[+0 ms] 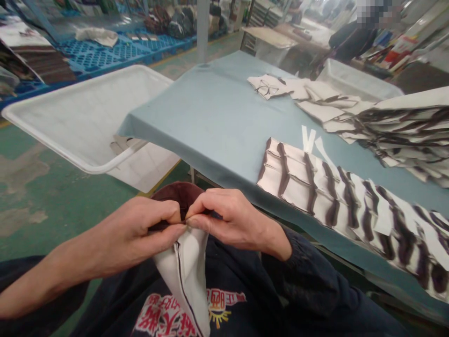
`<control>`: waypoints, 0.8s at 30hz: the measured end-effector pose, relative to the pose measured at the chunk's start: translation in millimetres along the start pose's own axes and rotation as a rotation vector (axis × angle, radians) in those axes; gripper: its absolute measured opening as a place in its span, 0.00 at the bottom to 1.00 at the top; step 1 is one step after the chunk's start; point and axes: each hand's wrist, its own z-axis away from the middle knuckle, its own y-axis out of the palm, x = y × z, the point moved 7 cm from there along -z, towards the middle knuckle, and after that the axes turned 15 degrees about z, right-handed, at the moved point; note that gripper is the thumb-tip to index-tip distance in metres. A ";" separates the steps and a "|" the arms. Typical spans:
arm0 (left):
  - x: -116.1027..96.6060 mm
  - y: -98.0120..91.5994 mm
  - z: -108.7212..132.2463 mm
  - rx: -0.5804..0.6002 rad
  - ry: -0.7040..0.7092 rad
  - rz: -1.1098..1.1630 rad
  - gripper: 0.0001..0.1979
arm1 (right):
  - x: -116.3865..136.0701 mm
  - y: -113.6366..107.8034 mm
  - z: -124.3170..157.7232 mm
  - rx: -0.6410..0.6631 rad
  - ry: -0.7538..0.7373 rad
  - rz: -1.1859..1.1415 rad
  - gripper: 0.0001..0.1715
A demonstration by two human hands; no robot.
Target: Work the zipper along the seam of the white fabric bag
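Close to my body, both hands pinch the edge of a white and dark brown fabric piece (194,252). My left hand (150,229) is closed on it, thumb and forefinger together at the seam. Right beside it, my right hand (228,217) grips the same edge, its fingertips almost touching the left ones. Below the hands the white side hangs down with a dark line along it, and the brown side shows behind them. What lies between the fingertips is too small to make out.
A blue-grey table (196,117) stands ahead. On its right lie rows of folded white and brown pieces (326,187), with a larger pile (396,126) and glasses (267,88) behind. A white bin (87,112) stands left. A person (354,40) is at the back right.
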 end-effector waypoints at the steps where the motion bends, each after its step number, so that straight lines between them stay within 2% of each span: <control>1: 1.3 1.4 -0.5 -0.019 -0.030 0.034 0.19 | -4.9 2.2 -3.3 0.004 0.033 -0.095 0.20; 5: 6.2 11.3 8.7 -0.180 -0.055 0.251 0.24 | -17.1 25.9 -11.2 0.090 0.158 -0.542 0.30; 8: 19.3 25.5 21.4 -0.274 -0.128 0.468 0.31 | -19.2 44.2 -11.6 0.124 0.211 -0.743 0.32; 11: 32.5 37.9 29.0 -0.294 -0.200 0.637 0.39 | -24.2 57.2 -9.6 0.145 0.287 -0.809 0.35; 13: 37.3 38.5 31.4 -0.303 -0.201 0.659 0.40 | -28.1 63.7 -7.7 0.175 0.341 -0.831 0.37; 18: 41.9 34.0 35.9 -0.244 -0.235 0.639 0.34 | -34.8 65.4 -2.7 0.140 0.396 -0.883 0.39; 21: 36.1 33.4 34.7 -0.193 -0.243 0.605 0.32 | -31.4 61.8 -0.1 0.148 0.399 -0.884 0.40; 24: 27.3 29.7 29.0 -0.194 -0.199 0.500 0.30 | -22.5 56.6 0.5 0.200 0.409 -0.851 0.40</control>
